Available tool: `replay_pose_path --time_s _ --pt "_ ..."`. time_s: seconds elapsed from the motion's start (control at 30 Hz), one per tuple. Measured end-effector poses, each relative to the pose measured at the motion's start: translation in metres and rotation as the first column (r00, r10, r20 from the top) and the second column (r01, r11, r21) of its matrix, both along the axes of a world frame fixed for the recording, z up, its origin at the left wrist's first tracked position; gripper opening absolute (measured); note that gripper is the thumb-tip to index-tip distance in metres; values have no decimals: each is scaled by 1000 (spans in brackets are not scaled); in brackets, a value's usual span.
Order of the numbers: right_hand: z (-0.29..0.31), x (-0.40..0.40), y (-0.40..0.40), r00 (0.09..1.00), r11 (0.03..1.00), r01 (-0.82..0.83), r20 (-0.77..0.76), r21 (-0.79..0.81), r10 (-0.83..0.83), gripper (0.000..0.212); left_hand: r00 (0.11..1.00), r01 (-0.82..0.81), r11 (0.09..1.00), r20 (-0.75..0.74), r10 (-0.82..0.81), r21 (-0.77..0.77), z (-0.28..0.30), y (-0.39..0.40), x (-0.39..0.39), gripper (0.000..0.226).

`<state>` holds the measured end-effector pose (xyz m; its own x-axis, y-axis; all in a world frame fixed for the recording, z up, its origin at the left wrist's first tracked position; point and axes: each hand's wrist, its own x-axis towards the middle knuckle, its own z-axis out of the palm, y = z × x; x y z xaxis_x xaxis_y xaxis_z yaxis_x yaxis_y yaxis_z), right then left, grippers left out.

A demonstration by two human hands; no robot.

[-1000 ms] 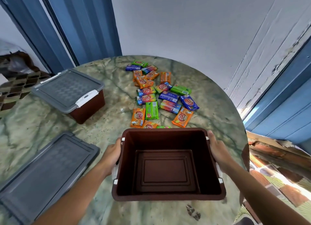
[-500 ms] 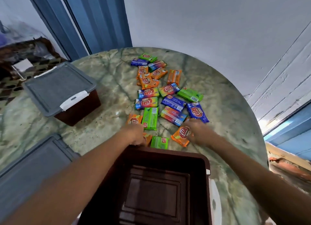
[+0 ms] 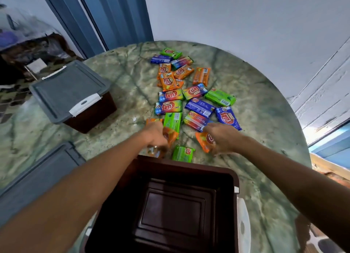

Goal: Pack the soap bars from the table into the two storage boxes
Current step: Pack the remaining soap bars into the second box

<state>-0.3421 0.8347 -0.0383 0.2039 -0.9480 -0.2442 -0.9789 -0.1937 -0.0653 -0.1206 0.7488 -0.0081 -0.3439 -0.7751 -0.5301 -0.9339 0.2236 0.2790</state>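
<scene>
A round green marble table (image 3: 117, 93) fills the frame, under a white wall (image 3: 227, 16). At the bottom sits an open brown plastic box (image 3: 225, 177). At middle left sits a brown box with a grey lid (image 3: 68, 90). Bright soap bars (image 3: 219, 97) lie at centre; some read "KUAT". The left hand (image 3: 154, 136) grips an orange soap bar (image 3: 170, 136). The right hand (image 3: 223, 138) grips another orange bar (image 3: 205, 141).

I am standing at a round table (image 3: 269, 109) with a green marbled top, pushed against a pale, bare wall (image 3: 236, 20). Blue panels (image 3: 113, 16) are rising behind it on my left. Daylight is coming in low on my right, beside weathered white boards (image 3: 325, 86).
</scene>
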Motion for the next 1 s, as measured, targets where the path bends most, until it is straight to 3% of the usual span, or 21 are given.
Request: replay_pose_path --time_s 0.07,0.2,0.3,0.4,0.5,0.67,0.8,0.9,1.0 --pt "24 1 8 975 991 130 187 -24 -123 72 992 61 995 -102 -70 -85 29 -4 8 68" --pt "92 23 40 920 951 262 342 -165 -194 94 926 124 958 -317 -206 -260 85 16 31 79" --pt "134 55 81 899 949 274 391 -154 -196 90 904 222 931 -297 -308 -290 108 56 59 76" --pt "139 95 126 927 971 233 289 57 -240 63 890 388 897 -168 -424 -211 102 103 88 65" --pt "101 131 148 964 954 224 100 199 -247 48 862 506 857 20 -507 -103 64 128 96 54" --pt "37 152 132 955 940 284 -140 189 -260 60 774 623 773 231 -589 -117 9 128 89 46" --pt "9 160 134 948 930 301 -175 213 -267 56 764 639 748 261 -590 -178 -17 128 83 33" --pt "24 156 144 948 942 316 5 113 -319 49 794 594 731 103 -598 -336 -7 129 92 38" --pt "55 131 153 874 881 443 297 -166 -384 34 805 346 723 -207 -556 -599 18 118 117 35"
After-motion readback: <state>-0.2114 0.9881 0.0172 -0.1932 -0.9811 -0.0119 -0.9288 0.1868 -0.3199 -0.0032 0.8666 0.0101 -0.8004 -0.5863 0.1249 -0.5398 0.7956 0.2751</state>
